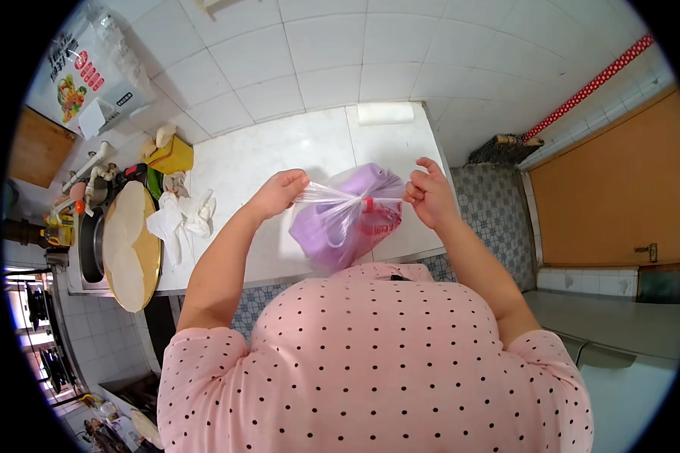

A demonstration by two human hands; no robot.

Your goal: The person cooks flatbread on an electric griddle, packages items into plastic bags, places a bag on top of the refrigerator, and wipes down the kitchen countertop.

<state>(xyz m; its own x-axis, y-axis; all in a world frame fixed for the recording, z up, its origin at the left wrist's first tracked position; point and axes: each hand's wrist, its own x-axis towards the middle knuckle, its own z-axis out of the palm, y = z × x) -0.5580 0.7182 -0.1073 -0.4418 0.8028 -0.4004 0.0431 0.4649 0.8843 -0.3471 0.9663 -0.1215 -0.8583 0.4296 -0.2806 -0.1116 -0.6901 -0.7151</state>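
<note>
Far left, upper: a large plastic-wrapped package [102,72] against the tiled wall. Its label carries black characters, red characters and a picture of food; the wording cannot be read reliably at this angle. Below it, a round board [132,245] with a pale, uneven surface and a yellowish rim lies beside a sink [92,245]. A yellow container [171,157] stands near the wall, with crumpled white plastic [196,215] on the counter [257,140] below it.

Centre: the left hand [281,192] is closed, pinching a gathered end of a clear plastic bag [347,215]. The bag is at the near edge of the counter, between the hands and close to the pink dotted shirt. Purple contents [370,181] show through the film. Red print on the bag's right side includes characters, creased and not legible; no brand can be made out.

Right of the bag: the right hand [432,198] grasps the opposite end, drawn into a thin strand, fingers curled with one raised. A white roll [385,113] lies at the counter's back edge.

Far right: a red pole with white dots [589,89]; an orange-brown door [619,181].
</note>
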